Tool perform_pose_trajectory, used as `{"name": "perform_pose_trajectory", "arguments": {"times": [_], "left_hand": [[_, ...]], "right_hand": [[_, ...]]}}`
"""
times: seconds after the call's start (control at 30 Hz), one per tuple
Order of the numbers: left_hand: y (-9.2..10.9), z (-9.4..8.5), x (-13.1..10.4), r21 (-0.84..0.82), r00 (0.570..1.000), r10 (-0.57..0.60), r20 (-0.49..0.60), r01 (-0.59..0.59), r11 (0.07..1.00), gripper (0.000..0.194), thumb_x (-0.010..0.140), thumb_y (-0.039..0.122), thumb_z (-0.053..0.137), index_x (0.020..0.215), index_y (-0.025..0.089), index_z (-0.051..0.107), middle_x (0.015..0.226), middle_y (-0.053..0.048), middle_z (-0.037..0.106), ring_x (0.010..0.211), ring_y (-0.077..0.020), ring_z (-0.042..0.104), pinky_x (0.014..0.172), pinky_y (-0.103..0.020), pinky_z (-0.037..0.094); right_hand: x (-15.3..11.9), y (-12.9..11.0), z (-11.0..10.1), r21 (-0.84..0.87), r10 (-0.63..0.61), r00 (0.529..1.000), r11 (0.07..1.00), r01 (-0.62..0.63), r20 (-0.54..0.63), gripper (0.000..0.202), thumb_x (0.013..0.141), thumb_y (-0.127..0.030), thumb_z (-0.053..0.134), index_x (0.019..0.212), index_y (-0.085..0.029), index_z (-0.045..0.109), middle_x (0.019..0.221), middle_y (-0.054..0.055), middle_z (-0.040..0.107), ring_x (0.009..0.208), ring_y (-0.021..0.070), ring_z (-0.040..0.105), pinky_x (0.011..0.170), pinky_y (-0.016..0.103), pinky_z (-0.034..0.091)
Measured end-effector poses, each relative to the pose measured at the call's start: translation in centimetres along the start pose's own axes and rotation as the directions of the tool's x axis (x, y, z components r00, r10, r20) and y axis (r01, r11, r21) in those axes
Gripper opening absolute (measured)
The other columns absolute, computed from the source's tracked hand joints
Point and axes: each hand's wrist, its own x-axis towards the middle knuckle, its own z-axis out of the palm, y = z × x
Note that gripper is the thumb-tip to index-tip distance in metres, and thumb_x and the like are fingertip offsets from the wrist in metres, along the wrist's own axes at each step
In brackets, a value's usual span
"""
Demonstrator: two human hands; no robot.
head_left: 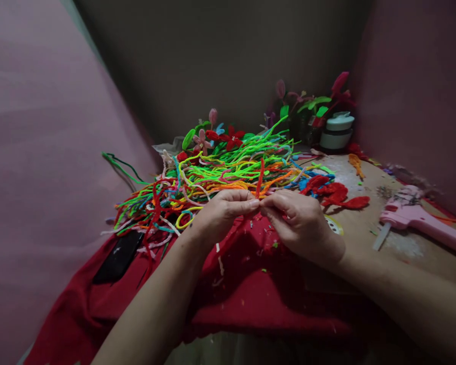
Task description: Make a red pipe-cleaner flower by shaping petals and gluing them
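A red pipe cleaner [260, 177] stands up between my two hands, pinched near its lower part. My left hand [230, 209] is closed on it, thumb and forefinger pressed together. Fingertip to fingertip with it, my right hand [300, 220] is also closed in a pinch at the same spot. The bit right between the fingertips is hidden. Just behind the hands spreads a tangled heap of pipe cleaners [220, 170] in green, yellow, orange, red and white. Finished-looking red fuzzy loops [336, 195] lie to the right of the heap.
A black phone [118, 257] lies at left on the red cloth [251, 299]. At right, a pink glue gun [421, 215] rests on a brown board [365, 177]. Fuzzy flowers [232, 138] and a lidded container [337, 131] stand at the back. Pink panels [38, 152] flank both sides.
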Motion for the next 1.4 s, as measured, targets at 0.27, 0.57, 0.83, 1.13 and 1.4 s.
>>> {"name": "perform_pose_trajectory", "arguments": {"times": [0.27,0.57,0.83,1.13,1.4], "left_hand": [[0.9,-0.1,-0.1,0.334,0.972,0.198,-0.128,-0.146,0.931,0.018,0.079,0.027,0.056,0.067,0.015,0.049,0.061,0.004,0.043,0.056,-0.0073,0.037,0.054,-0.021,0.031],[-0.5,0.5,0.3,0.881,0.814,0.580,-0.032,-0.252,0.401,0.011,0.084,0.018,0.049,0.075,0.016,0.057,0.072,-0.002,0.057,0.069,-0.0130,0.049,0.065,-0.026,0.036],[-0.1,0.3,0.0,0.886,0.887,0.460,-0.039,-0.182,0.427,0.012,0.083,0.013,0.047,0.071,0.016,0.047,0.068,0.000,0.051,0.062,-0.0114,0.043,0.058,-0.024,0.033],[0.2,0.4,-0.1,0.810,0.935,0.351,-0.045,-0.172,0.561,0.015,0.084,0.016,0.047,0.068,0.016,0.044,0.065,0.001,0.048,0.060,-0.0100,0.041,0.057,-0.024,0.032],[-0.1,0.8,0.3,0.688,0.935,0.318,-0.156,-0.128,0.714,0.018,0.081,0.018,0.048,0.064,0.016,0.046,0.061,0.002,0.047,0.057,-0.0093,0.040,0.056,-0.024,0.031]], "right_hand": [[1.4,0.8,-0.1,0.532,0.466,0.803,0.602,-0.595,0.371,0.014,0.067,-0.026,0.064,0.059,-0.015,0.061,0.055,0.000,0.059,0.052,0.0101,0.051,0.053,0.024,0.039],[1.2,0.7,-0.2,0.470,0.537,0.792,0.641,-0.607,0.290,0.014,0.069,-0.022,0.062,0.058,-0.014,0.060,0.054,0.000,0.059,0.052,0.0099,0.049,0.053,0.024,0.039],[1.0,0.8,-0.1,0.277,0.277,0.957,0.916,-0.289,0.083,0.012,0.078,-0.021,0.057,0.078,-0.018,0.069,0.071,0.004,0.064,0.069,0.0160,0.057,0.064,0.030,0.045],[1.3,1.4,-0.6,0.030,0.098,0.990,0.994,-0.102,0.101,0.018,0.080,-0.023,0.057,0.072,-0.019,0.073,0.068,0.005,0.063,0.071,0.0187,0.054,0.065,0.032,0.042],[1.6,1.4,-0.7,0.361,0.465,0.762,0.686,-0.632,0.450,0.014,0.068,-0.027,0.064,0.063,-0.015,0.071,0.060,0.002,0.064,0.056,0.0132,0.052,0.057,0.027,0.038]]}}
